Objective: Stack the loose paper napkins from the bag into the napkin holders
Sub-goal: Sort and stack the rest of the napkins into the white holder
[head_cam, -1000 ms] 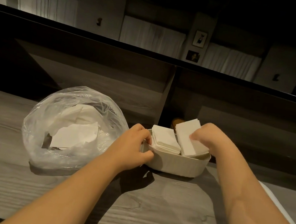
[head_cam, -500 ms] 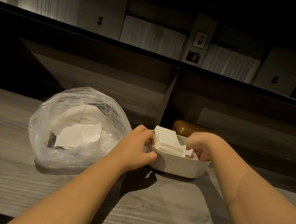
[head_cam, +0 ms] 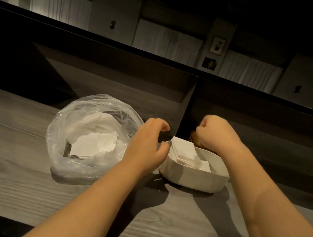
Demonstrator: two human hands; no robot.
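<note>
Head view: napkins [head_cam: 184, 151] in holder [head_cam: 190, 175]; right hand [head_cam: 216, 133] above, empty.

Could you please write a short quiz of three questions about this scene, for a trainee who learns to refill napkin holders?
1. True or false: the left hand grips a napkin.
2. Where do loose napkins still lie? A) in the plastic bag B) on the bare counter C) on the shelf
3. Fill in: the folded napkins lie inside the white ______.

Key:
1. False; its curled fingers hold nothing beside the holder's rim.
2. A
3. napkin holder. The right hand hangs above it, curled, with nothing seen in it.
</note>
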